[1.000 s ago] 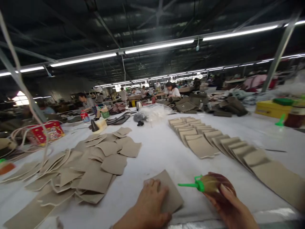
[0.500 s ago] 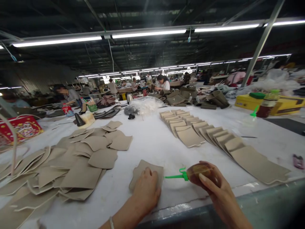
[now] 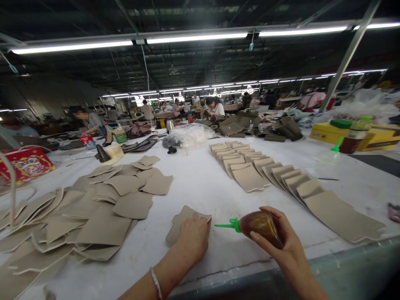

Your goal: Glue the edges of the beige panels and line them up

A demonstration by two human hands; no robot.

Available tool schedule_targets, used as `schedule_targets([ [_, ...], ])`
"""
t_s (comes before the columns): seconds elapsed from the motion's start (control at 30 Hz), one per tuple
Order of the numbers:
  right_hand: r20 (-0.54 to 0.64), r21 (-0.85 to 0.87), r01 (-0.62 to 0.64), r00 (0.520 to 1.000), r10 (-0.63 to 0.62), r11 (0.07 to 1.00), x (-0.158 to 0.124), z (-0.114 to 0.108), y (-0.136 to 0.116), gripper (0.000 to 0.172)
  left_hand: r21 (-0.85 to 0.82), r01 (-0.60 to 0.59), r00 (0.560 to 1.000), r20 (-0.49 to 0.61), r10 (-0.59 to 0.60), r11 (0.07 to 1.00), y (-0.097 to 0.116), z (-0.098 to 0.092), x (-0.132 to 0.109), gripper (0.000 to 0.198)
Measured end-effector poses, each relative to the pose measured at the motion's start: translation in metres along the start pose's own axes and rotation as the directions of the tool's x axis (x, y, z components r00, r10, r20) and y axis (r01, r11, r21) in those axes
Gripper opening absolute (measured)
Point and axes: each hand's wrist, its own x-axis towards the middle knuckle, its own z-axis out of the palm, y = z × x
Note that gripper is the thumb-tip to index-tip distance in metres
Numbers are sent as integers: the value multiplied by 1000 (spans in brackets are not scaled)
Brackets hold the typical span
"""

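My left hand point(image 3: 193, 235) rests with bent fingers on a small taupe sheet piece point(image 3: 178, 225), holding its right part down on the table; the fingertips are partly hidden. My right hand point(image 3: 286, 239) is wrapped round a squeeze bottle point(image 3: 261, 227) of amber-brown liquid, tipped on its side. Its thin green nozzle point(image 3: 223, 226) points left, a little short of the piece's right edge. A loose heap of similar taupe pieces point(image 3: 103, 225) lies to the left. On the right, more pieces point(image 3: 337, 212) are fanned out in overlapping rows.
A yellow box point(image 3: 325, 132) and a bottle of dark liquid point(image 3: 350, 141) stand back right. Clear plastic wrap point(image 3: 192, 135) and dark olive parts point(image 3: 231, 127) lie at the back. A red patterned box point(image 3: 28, 164) sits far left. Other people work beyond the white table point(image 3: 193, 179).
The bottle's nozzle has drawn back slightly from the piece's edge, and the bottle has tilted a little. My left hand stays on the piece. The view has shifted slightly.
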Motion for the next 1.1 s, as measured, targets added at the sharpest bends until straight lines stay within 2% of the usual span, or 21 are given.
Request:
schedule_targets([
  [0.1, 25, -25, 34, 999, -33, 999, 4, 4, 0, 53, -40, -100, 994, -39, 98, 994, -14, -3, -2, 47],
  [0.17, 29, -41, 48, 998, -47, 998, 7, 8, 1, 52, -54, -126, 991, -42, 124, 991, -19, -4, -3, 48],
  [0.37, 62, -139, 108, 993, -100, 984, 13, 18, -2, 52, -90, -124, 991, -58, 119, 988, -22, 1, -2, 47],
  [0.6, 114, -241, 209, 976, -186, 948, 13, 19, -5, 49, -107, -116, 991, -81, 108, 987, -22, 12, -2, 38],
  [0.7, 141, -263, 207, 974, -174, 943, 11, 18, -5, 48, -104, -122, 990, -86, 113, 987, -21, 16, -3, 37],
  [0.87, 85, -267, 201, 979, -184, 943, 11, 18, -2, 47, -97, -135, 990, -61, 129, 986, -22, 19, -4, 37],
  [1.0, 111, -268, 175, 982, -150, 947, 9, 17, 1, 47, -99, -135, 990, -50, 131, 986, -22, 19, -4, 38],
  [1.1, 87, -253, 160, 986, -142, 954, 9, 16, 4, 47, -101, -132, 991, -49, 127, 986, -22, 21, -4, 40],
])
